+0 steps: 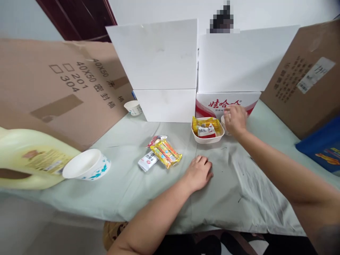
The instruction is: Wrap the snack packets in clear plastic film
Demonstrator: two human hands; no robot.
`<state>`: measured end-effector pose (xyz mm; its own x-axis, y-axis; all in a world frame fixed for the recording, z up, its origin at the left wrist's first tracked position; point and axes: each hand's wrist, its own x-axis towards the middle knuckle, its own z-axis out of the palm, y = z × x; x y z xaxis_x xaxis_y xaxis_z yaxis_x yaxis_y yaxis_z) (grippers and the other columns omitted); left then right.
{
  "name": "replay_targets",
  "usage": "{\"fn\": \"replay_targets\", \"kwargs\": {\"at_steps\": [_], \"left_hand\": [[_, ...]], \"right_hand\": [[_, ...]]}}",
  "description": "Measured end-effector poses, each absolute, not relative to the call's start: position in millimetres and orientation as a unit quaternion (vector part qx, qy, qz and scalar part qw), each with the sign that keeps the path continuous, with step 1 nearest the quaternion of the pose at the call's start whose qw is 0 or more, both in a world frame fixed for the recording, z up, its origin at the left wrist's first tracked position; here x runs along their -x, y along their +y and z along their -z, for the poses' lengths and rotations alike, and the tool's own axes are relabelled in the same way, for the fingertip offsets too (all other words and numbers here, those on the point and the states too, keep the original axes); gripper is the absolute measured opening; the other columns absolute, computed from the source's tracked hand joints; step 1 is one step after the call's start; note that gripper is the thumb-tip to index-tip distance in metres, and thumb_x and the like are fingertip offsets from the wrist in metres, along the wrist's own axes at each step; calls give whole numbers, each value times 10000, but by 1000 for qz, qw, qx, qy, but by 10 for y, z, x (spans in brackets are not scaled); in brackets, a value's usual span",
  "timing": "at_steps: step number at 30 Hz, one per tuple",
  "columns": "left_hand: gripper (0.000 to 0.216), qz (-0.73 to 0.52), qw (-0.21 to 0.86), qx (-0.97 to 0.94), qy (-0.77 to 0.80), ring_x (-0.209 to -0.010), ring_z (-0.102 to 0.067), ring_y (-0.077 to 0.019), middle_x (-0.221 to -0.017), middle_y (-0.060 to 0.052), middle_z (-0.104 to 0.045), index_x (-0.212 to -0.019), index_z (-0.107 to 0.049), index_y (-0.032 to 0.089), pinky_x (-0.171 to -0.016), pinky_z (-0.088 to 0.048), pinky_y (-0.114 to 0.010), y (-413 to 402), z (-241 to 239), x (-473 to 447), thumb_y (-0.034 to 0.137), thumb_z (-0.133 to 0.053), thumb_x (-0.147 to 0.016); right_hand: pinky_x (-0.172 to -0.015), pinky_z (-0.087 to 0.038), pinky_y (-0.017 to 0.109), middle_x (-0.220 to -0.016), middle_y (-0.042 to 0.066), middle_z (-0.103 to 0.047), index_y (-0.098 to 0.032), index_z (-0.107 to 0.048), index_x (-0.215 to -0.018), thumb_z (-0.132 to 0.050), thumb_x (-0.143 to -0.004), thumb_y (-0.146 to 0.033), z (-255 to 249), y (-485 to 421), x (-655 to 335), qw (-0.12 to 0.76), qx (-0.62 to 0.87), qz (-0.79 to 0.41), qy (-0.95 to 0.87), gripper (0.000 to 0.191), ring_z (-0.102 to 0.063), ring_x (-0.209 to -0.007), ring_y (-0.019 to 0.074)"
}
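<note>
My right hand is at a white paper cup, its fingers bent over the rim side. Most of the cup is hidden behind the hand. Beside it stands a white bowl holding yellow-wrapped snacks and a silver-and-red packet. On the cloth rests my left hand, fingers curled, with nothing visible in them. To its left lie a yellow snack packet, a white packet and a partly covered red packet.
A paper bowl with blue leaves leans by a pale yellow jug at left. Another paper bowl stands farther back. White boxes, a red-and-white carton and brown cartons wall the table. A blue container is at right.
</note>
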<state>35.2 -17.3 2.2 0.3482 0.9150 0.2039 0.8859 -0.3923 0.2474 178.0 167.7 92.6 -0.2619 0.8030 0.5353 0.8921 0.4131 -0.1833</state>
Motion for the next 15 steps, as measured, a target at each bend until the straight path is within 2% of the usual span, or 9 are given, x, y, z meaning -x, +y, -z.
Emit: {"fn": "replay_targets", "kwargs": {"at_steps": [2, 4, 7, 9, 12, 15], "left_hand": [[226, -162, 49, -819, 549, -1061, -542, -305, -1077, -117, -616, -1017, -637, 188, -878, -513, -457, -169, 1, -354, 295, -678, -822], [308, -176, 51, -820, 542, -1115, -548, -335, -1143, -139, -621, -1093, -626, 171, -926, -498, -494, -172, 37, -355, 272, -681, -808], [459, -193, 47, -827, 526, -1202, -539, -362, -1275, -149, -594, -1268, -546, 130, -1036, -435, -497, -192, 103, -348, 208, -630, -824], [453, -192, 49, -832, 517, -1227, -539, -358, -1303, -117, -590, -1295, -532, 138, -1066, -419, -452, -208, 133, -336, 168, -574, -845], [432, -183, 53, -837, 512, -1243, -537, -354, -1288, -93, -604, -1294, -540, 147, -1073, -414, -420, -216, 131, -311, 149, -521, -862], [482, -174, 55, -838, 514, -1211, -555, -378, -1282, -153, -604, -1311, -519, 96, -1049, -434, -465, -199, 76, -288, 175, -577, -839]], "right_hand": [[-1009, -365, 414, -1222, 169, -610, -130, -590, -1178, -373, -973, -310, -874, 1344, -1458, 312, 425, -1, -850, 348, -502, -1193, 268], [-963, -419, 352, -1164, 134, -648, -146, -571, -1197, -471, -944, -389, -767, 971, -1070, 242, 329, -124, -904, 364, -572, -1105, 229], [-931, -449, 386, -1256, 171, -612, -125, -439, -1352, -626, -799, -593, -563, 542, -505, 107, 328, -203, -916, 748, -558, -1162, 293], [-854, -481, 381, -1226, 177, -630, -115, -433, -1346, -687, -712, -629, -463, 414, -245, 40, 370, -222, -901, 855, -573, -1137, 323], [-716, -491, 313, -1075, 124, -693, -138, -540, -1201, -762, -665, -502, -436, 412, -153, 26, 374, -225, -899, 685, -647, -960, 279], [-685, -467, 284, -1020, 85, -694, -161, -559, -1131, -714, -732, -364, -523, 495, -448, 62, 363, -207, -907, 474, -652, -882, 236]]}}
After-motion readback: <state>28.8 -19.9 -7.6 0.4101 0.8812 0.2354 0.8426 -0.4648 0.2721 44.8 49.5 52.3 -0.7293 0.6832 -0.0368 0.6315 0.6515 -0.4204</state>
